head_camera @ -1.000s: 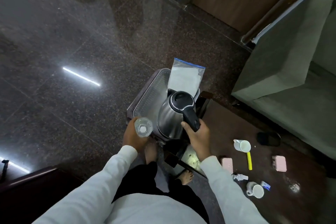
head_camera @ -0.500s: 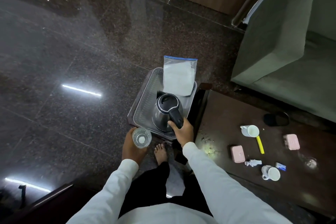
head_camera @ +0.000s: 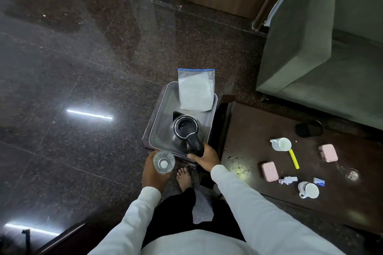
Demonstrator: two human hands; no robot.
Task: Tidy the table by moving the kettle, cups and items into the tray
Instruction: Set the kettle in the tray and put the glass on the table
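A steel kettle (head_camera: 182, 130) with a black lid stands inside the clear plastic tray (head_camera: 160, 114), left of the dark wooden table (head_camera: 259, 130). My right hand (head_camera: 207, 158) grips the kettle's black handle. My left hand (head_camera: 154, 174) holds a clear drinking glass (head_camera: 163, 162) just in front of the tray's near edge. A zip bag (head_camera: 195, 90) of white contents leans at the tray's far end. On the table lie two white cups (head_camera: 281, 144) (head_camera: 308, 190), two pink boxes (head_camera: 269, 171) (head_camera: 328, 152), a yellow stick (head_camera: 294, 158), a crumpled wrapper (head_camera: 287, 180) and a blue-white sachet (head_camera: 319, 181).
A black round object (head_camera: 308, 129) sits at the table's far edge and a clear glass (head_camera: 352, 174) at its right. A green sofa (head_camera: 310, 47) stands behind the table. My bare foot (head_camera: 184, 178) is on the granite floor below the tray.
The kettle has gone down from above the tray and now rests inside it, my right hand still on its handle. My left hand with the glass has stayed by the tray's near edge.
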